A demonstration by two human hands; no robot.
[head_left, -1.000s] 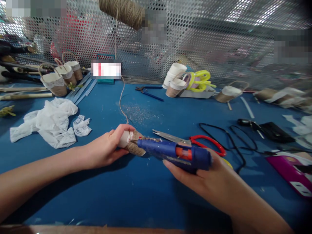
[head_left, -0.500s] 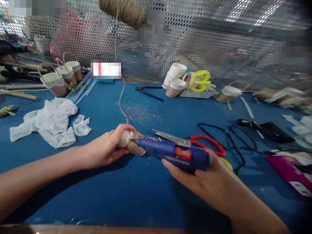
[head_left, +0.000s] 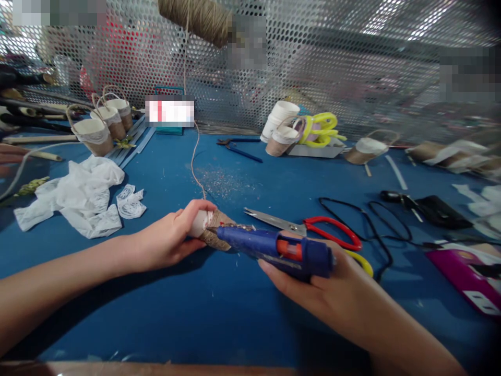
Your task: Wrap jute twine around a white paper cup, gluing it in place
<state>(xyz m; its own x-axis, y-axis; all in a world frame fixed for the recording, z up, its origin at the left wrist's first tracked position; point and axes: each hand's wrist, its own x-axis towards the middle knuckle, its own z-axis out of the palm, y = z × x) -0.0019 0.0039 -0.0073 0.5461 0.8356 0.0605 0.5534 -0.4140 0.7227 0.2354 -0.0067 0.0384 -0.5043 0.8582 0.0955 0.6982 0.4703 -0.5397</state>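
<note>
My left hand (head_left: 174, 237) is closed around a small paper cup (head_left: 199, 223) lying on its side, its lower part wrapped in brown twine (head_left: 214, 240). In my right hand (head_left: 313, 284) is a blue hot glue gun (head_left: 270, 248), its nozzle at the boundary of the bare cup and the twine. A strand of twine (head_left: 192, 162) runs from the cup up to a spool (head_left: 195, 20) by the mesh panel. Scissors (head_left: 332, 230) with red and yellow handles lie partly behind the glue gun.
Twine-wrapped cups with handles (head_left: 94, 138) stand at the back left, above white lace (head_left: 86, 193). Pliers (head_left: 240, 149), stacked white cups (head_left: 279, 117) and a yellow ribbon roll (head_left: 321, 130) sit at the back. A black cord (head_left: 371, 219) curls at right. Another person's hand (head_left: 13, 156) shows at far left.
The glue gun has shifted slightly left and down along the cup. At far left another person's hand has appeared, and the nearest handled cup there has moved a little right.
</note>
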